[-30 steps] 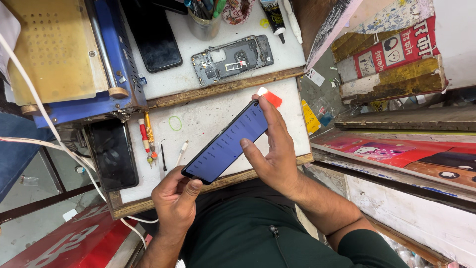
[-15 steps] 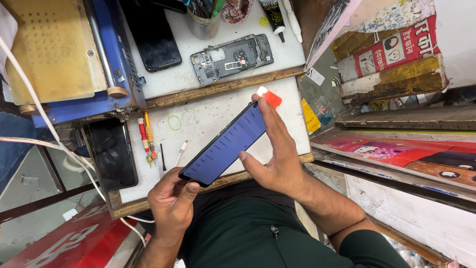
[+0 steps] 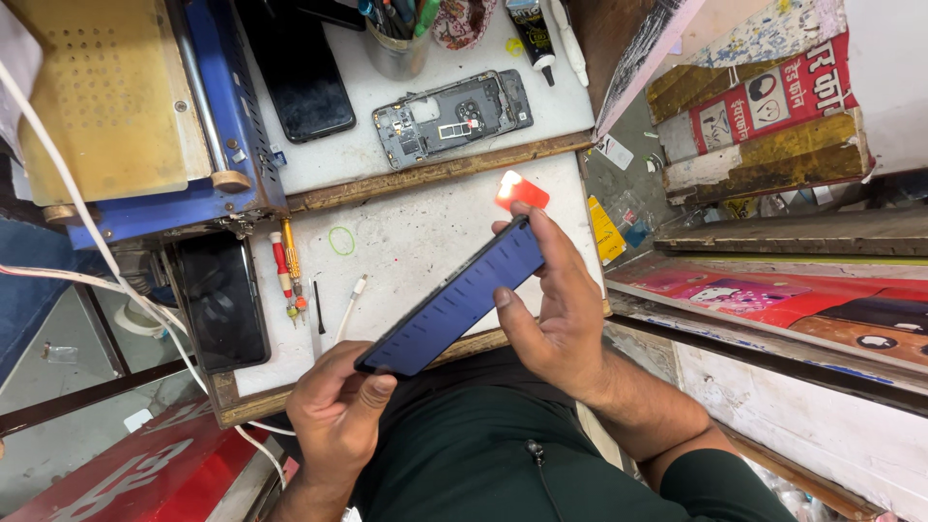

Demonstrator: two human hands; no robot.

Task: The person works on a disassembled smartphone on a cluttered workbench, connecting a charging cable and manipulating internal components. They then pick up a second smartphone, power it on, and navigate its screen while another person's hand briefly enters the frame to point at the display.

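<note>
Above white bench, hands (image 3: 338, 416) (image 3: 556, 309) gripping flat glossy rectangular screen panel (image 3: 454, 300)

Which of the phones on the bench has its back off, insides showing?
The grey opened phone on the upper shelf beside the metal cup; the others show plain dark faces.

The phone screen (image 3: 454, 302) now lies a little flatter across the middle of the frame than a second ago, and the right hand (image 3: 556, 314) grips its upper end slightly lower, thumb pressed on the glass.
</note>
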